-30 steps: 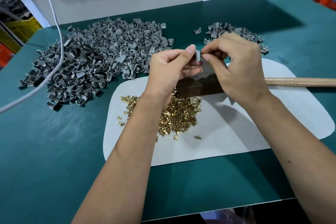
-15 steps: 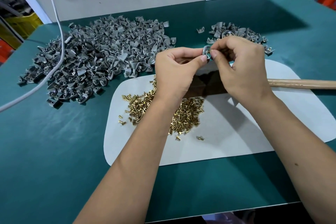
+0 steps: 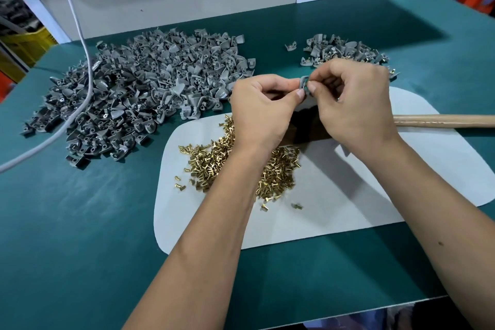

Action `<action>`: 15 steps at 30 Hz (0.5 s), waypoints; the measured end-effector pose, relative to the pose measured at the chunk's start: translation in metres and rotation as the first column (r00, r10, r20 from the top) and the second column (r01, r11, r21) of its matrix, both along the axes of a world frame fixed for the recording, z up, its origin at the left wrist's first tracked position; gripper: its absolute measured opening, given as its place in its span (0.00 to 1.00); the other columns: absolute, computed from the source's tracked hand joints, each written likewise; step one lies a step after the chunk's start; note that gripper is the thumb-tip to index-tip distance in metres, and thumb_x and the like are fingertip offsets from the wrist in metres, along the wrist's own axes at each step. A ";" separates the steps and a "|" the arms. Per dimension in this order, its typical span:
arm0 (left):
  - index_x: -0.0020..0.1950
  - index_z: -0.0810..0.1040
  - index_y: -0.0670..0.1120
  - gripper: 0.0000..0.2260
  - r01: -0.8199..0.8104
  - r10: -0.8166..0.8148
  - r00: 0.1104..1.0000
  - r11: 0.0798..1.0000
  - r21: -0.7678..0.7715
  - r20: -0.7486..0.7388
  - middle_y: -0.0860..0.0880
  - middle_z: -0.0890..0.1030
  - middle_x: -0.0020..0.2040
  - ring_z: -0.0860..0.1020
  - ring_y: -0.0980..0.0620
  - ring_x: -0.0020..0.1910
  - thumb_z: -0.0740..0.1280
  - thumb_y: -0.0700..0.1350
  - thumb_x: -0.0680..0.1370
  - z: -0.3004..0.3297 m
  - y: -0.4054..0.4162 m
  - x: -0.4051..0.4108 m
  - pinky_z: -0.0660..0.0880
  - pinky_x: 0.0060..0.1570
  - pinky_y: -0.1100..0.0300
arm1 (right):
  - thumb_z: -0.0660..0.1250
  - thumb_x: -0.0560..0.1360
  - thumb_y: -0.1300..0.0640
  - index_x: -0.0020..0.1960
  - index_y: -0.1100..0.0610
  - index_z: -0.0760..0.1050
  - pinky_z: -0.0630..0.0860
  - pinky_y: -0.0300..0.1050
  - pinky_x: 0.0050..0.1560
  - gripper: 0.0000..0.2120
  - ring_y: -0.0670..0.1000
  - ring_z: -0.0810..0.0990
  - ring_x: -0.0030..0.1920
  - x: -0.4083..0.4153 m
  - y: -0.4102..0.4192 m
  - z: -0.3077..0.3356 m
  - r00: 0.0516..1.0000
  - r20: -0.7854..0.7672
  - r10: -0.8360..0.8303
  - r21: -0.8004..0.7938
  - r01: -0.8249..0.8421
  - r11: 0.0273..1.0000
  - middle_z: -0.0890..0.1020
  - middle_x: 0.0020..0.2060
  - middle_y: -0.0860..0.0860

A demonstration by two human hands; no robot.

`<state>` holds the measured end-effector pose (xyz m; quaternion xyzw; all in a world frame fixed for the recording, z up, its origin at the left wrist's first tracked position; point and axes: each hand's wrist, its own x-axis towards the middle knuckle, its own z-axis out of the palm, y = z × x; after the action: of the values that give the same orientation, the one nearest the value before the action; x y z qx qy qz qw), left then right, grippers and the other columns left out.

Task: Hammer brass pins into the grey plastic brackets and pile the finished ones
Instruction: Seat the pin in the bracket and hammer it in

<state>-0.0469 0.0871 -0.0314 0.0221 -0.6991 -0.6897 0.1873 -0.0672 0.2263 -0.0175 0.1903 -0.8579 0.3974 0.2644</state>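
The hammer's wooden handle runs off the right edge, its head hidden behind the right hand; the left forearm covers part of the brass pins, and whether a pin sits in the pinched bracket is too small to tell

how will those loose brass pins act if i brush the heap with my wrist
The brass pins look small, smooth and round-bodied, so they would likely scatter and roll. A few strays already lie apart on the white mat.

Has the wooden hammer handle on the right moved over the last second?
No. The wooden hammer handle lies across the same right edge of the white mat; its slight shift in frame matches the whole scene, so that is camera motion.
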 end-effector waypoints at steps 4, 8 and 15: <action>0.45 0.87 0.39 0.06 -0.005 0.006 1.000 1.000 -0.020 0.008 0.44 0.87 0.43 0.87 0.46 0.45 0.77 0.31 0.71 0.002 0.001 -0.001 0.83 0.54 0.45 | 0.71 0.74 0.62 0.45 0.57 0.84 0.72 0.27 0.42 0.04 0.43 0.78 0.35 0.003 -0.002 0.003 0.999 0.027 -0.023 -0.002 0.023 1.000 0.81 0.36 0.46; 0.45 0.86 0.39 0.07 0.010 -0.010 1.000 0.999 -0.046 0.010 0.45 0.87 0.42 0.87 0.49 0.43 0.78 0.31 0.70 0.003 0.000 0.000 0.84 0.52 0.51 | 0.70 0.75 0.62 0.46 0.57 0.84 0.71 0.26 0.43 0.04 0.41 0.77 0.34 0.003 -0.002 0.003 0.999 0.040 -0.022 -0.026 0.023 0.999 0.82 0.36 0.45; 0.44 0.83 0.42 0.11 -0.072 0.067 0.997 0.984 -0.161 -0.037 0.48 0.86 0.41 0.85 0.54 0.39 0.82 0.35 0.67 0.003 0.001 0.002 0.83 0.47 0.60 | 0.65 0.79 0.62 0.48 0.58 0.84 0.76 0.40 0.49 0.09 0.46 0.81 0.42 0.000 0.004 0.008 0.993 0.087 0.076 -0.009 -0.075 0.997 0.85 0.40 0.50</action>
<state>-0.0447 0.0880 -0.0283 0.0204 -0.7485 -0.6240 0.2236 -0.0670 0.2304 -0.0099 0.2044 -0.8597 0.4175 0.2119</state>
